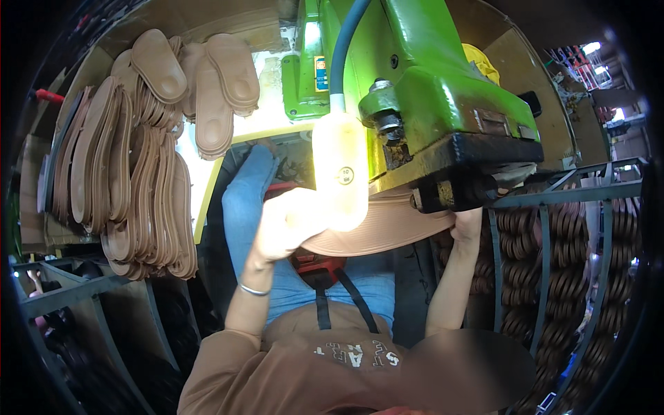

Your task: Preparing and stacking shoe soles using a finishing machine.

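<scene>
A brown shoe sole (384, 232) with fine grooves along its side is stretched crosswise between my hands, in front of the green machine (443, 104). At its left end my left hand (294, 220) is closed on it, with the fingers partly hidden by the bright lamp. My right hand (467, 225) grips the opposite end, close under the machine's dark head (449, 197), which hides some of its fingers. The sole's upper edge passes behind the lamp (339, 166) and beneath the machine head.
Piles of brown soles (149, 194) crowd the cardboard-edged table at left, with more soles (225, 79) behind. A grey lamp neck (347, 48) curves down from above. Metal racks of dark soles (522, 263) stand at right; another rack (76, 287) is at left.
</scene>
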